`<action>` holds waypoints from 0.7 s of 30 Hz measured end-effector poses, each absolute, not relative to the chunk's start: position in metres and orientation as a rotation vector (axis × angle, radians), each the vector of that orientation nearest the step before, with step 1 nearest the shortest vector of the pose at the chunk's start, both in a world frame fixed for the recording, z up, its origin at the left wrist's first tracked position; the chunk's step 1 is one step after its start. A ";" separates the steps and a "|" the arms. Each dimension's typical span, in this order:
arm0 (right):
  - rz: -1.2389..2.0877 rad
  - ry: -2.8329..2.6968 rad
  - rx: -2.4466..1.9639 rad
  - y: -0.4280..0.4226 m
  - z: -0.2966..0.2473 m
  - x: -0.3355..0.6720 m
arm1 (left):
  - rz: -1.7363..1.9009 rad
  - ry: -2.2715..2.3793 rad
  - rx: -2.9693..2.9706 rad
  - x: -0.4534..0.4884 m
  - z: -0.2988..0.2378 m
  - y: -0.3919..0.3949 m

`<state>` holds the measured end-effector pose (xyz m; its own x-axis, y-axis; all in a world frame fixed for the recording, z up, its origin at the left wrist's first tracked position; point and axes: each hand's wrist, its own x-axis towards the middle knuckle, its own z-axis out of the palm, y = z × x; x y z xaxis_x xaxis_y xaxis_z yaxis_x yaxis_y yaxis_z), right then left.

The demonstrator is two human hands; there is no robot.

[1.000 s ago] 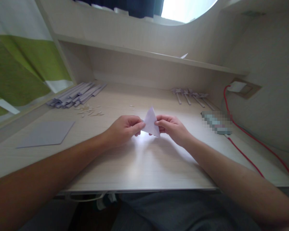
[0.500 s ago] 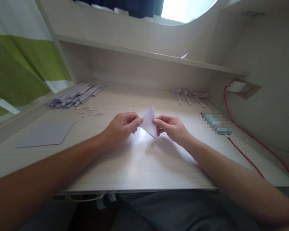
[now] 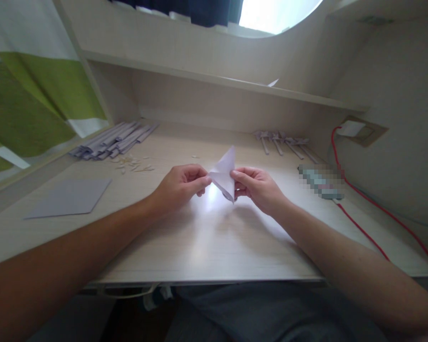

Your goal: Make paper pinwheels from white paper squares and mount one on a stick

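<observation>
A small pale folded paper piece (image 3: pixel 224 173) with pointed corners is held just above the light wooden desk (image 3: pixel 207 242) at its middle. My left hand (image 3: pixel 181 185) pinches its left corner with thumb and forefinger, fingers curled. My right hand (image 3: pixel 257 186) pinches its right side, fingers also curled. One tip of the paper points up and to the right, another down toward the desk.
A pile of grey paper strips (image 3: pixel 110 139) lies at the back left, with small scraps (image 3: pixel 133 164) beside it. A flat grey sheet (image 3: pixel 68 197) lies at the left. Folded paper pieces (image 3: pixel 283 141) sit back right. A red cable (image 3: pixel 364 202) runs from a wall socket (image 3: pixel 356 129).
The paper has turned between my fingers: its upper tip now leans up and right and stands higher. Both hands stayed nearly in place, still pinching it.
</observation>
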<state>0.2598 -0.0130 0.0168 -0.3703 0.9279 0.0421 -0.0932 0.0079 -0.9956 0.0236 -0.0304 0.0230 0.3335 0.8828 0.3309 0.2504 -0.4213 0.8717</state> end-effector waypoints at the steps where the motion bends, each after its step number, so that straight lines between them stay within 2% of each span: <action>1: 1.507 -1.429 -0.911 -0.013 0.017 0.260 | 1.097 1.000 1.860 0.023 0.023 -0.030; 21: 1.469 -1.440 -0.946 -0.018 0.019 0.255 | 1.146 1.084 1.854 0.025 0.024 -0.033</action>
<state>0.2548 -0.0181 0.0186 -0.3526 0.9347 0.0453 -0.0639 0.0242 -0.9977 0.0252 -0.0327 0.0244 0.2606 0.9028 0.3422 0.2914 -0.4114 0.8636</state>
